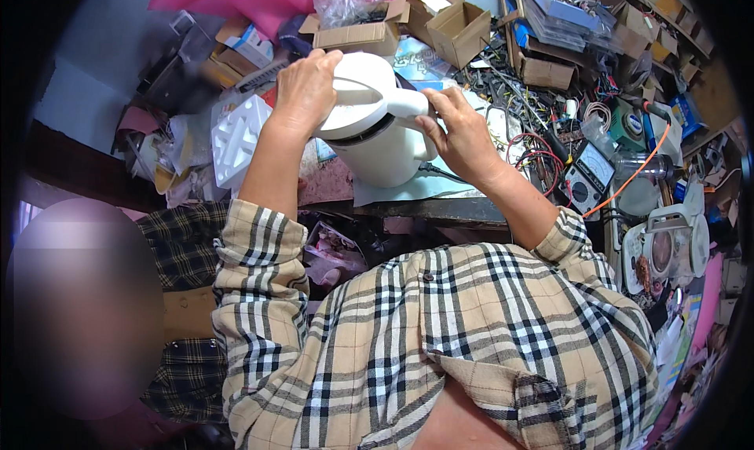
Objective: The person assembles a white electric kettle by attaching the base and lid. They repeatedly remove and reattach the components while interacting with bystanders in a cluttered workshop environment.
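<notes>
Multimeter [591, 167] right of jug [378, 155]

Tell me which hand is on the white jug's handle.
The right hand. It grips the handle; the left hand is on the opposite side, against the lid.

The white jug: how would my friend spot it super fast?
Start at the cluttered workbench, then find the left hand and right hand. Between them is the white jug, round-bodied with a thick handle, unlike the moulded white packing piece nearby.
</notes>
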`<move>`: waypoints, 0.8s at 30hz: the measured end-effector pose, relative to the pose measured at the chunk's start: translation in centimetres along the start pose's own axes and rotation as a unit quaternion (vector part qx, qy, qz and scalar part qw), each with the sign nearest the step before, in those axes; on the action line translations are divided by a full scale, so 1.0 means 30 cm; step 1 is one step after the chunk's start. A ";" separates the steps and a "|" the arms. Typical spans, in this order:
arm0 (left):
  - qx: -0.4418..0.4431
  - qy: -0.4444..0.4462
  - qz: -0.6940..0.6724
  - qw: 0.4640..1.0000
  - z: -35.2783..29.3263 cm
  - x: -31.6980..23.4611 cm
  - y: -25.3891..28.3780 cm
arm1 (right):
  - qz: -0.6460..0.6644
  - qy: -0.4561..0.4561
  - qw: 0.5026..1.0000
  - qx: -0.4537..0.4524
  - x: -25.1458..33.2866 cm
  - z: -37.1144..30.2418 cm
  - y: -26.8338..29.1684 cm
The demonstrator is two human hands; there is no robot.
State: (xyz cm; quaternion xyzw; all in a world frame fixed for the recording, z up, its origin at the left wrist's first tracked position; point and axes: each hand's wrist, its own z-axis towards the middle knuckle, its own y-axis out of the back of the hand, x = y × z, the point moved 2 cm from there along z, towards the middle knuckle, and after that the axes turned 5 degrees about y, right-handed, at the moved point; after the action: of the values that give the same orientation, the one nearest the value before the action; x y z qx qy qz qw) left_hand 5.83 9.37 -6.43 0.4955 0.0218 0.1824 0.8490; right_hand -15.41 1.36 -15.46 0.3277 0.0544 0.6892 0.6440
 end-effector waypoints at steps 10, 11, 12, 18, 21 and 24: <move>-0.045 -0.026 -0.051 0.997 -0.013 0.010 -0.042 | -0.003 -0.011 1.000 -0.021 0.028 -0.024 -0.019; -0.048 -0.022 -0.053 0.997 -0.017 0.010 -0.040 | -0.006 -0.015 1.000 -0.022 0.032 -0.026 -0.020; -0.050 -0.021 -0.055 0.997 -0.019 0.006 -0.040 | -0.003 -0.016 1.000 -0.024 0.031 -0.028 -0.019; -0.026 -0.011 -0.011 1.000 -0.019 -0.023 -0.003 | 0.040 -0.038 0.998 -0.024 0.014 -0.033 -0.010; -0.019 -0.027 -0.004 0.999 -0.006 -0.010 -0.014 | 0.048 -0.049 0.998 -0.015 0.011 -0.032 -0.010; -0.017 -0.038 -0.007 0.999 0.007 -0.016 -0.021 | 0.052 -0.070 0.996 -0.007 0.009 -0.037 -0.007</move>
State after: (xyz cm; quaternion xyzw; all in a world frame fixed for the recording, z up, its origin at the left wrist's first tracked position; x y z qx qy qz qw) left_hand 5.60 8.74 -6.93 0.4876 -0.0102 0.1575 0.8587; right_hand -15.80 2.02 -16.32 0.3730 -0.0125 0.6975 0.6117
